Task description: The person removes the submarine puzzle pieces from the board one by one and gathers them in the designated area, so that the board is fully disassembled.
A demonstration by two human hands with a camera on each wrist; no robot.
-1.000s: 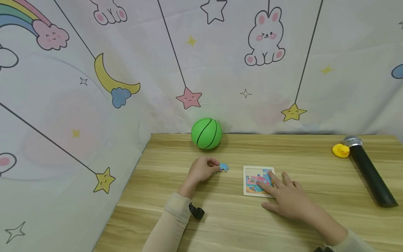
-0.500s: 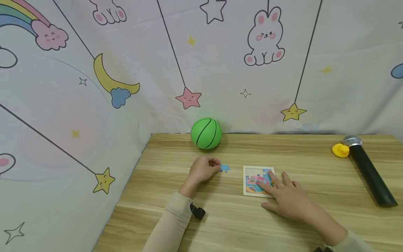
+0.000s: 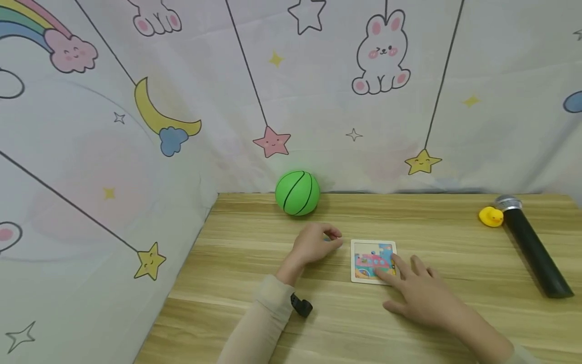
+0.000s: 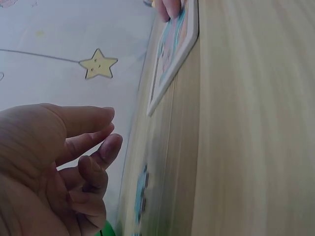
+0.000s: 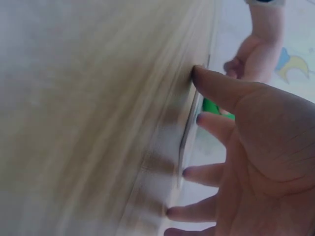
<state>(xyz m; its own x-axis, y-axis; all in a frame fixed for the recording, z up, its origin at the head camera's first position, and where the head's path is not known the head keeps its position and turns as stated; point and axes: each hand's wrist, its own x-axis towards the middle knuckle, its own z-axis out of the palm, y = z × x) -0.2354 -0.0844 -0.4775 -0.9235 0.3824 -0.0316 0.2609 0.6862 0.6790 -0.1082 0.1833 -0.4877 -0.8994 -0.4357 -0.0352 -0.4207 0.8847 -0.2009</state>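
My left hand point(image 3: 318, 242) hovers over the tabletop left of the puzzle, its fingers loosely bent with nothing between them in the left wrist view. A light blue jigsaw piece point(image 4: 141, 194) lies on the wood beyond those fingertips; in the head view the hand mostly hides it. The jigsaw puzzle point(image 3: 374, 261) sits in a square white-edged tray, showing a pink picture with a bare patch at its upper left. My right hand point(image 3: 425, 293) has its fingers spread, the fingertips at the tray's right and lower edge.
Behind the left hand a green ball point(image 3: 297, 193) stands near the table's back edge. A yellow rubber duck point(image 3: 491, 216) and a black microphone point(image 3: 536, 250) are at the right. A printed cloth point(image 3: 318, 101) hangs behind the wooden table point(image 3: 218, 298).
My left hand has left the blue jigsaw piece's left side and shifted right, now covering it. My right hand has slid slightly right and down, uncovering more of the puzzle.
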